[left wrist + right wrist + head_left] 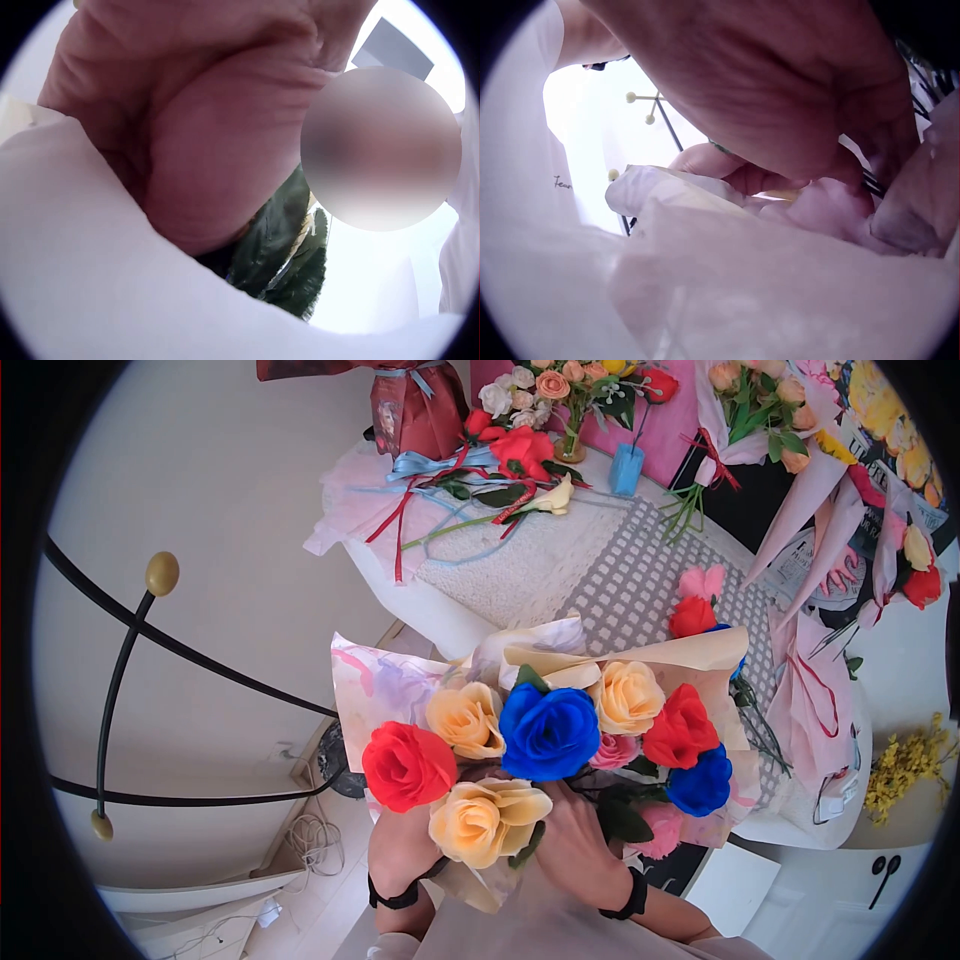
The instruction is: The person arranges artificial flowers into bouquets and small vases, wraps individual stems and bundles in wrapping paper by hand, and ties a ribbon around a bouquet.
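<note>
A bouquet of artificial roses fills the middle of the head view, with a blue rose [550, 730], a red rose [409, 763] and a cream rose [485, 822] among its blooms. Patterned wrapping paper [385, 685] spreads behind the flowers. My left hand [398, 850] grips the bouquet low on its left side, its fingers hidden by blooms. In the left wrist view, dark green leaves [281, 240] show beside its palm. My right hand [580, 850] reaches in under the blue rose. The right wrist view shows its fingers pinching gathered pinkish paper [832, 210] beside dark stems [873, 181].
Beyond the bouquet stands a table with a grey patterned cloth [640, 585]. Loose flowers and ribbons [470, 485] lie at its far left, and pink-wrapped bouquets [810, 690] at its right. A black curved stand [190, 655] with round yellow knobs rises at left.
</note>
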Available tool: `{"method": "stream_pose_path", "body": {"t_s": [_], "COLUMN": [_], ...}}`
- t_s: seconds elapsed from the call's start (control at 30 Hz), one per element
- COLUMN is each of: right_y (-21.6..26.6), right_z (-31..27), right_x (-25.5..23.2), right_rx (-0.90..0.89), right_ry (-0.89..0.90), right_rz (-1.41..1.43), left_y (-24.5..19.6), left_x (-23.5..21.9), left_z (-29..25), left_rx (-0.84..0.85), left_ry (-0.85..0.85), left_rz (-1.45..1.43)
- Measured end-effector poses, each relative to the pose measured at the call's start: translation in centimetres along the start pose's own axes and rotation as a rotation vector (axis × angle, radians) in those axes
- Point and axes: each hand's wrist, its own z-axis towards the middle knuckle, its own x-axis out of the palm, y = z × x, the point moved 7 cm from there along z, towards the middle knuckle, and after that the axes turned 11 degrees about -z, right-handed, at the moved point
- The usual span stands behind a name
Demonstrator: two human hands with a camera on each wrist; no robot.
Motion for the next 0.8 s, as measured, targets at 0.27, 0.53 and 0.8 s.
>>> {"method": "stream_pose_path", "body": {"t_s": [0.27,0.53,0.8], "right_y": [0.1,0.9,0.8], "right_z": [-0.2,-0.2,0.1], "right_x": [0.1,-1.0,-0.6], "right_rx": [-0.040,-0.078,-0.084], "right_ry": [0.021,-0.069,-0.091], "right_rz": [-0.105,-0.091,0.006], "left_y": [1.6,3.9,-0.8], "left_x": [0.4,0.3,-1.9], "left_z": [0.4,-0.8,-1.0], "left_rx": [-0.123,-0.245,-0.049], "left_ry": [0.013,-0.153,-0.091], "left_rz": [-0.385,-0.862,0.028]}}
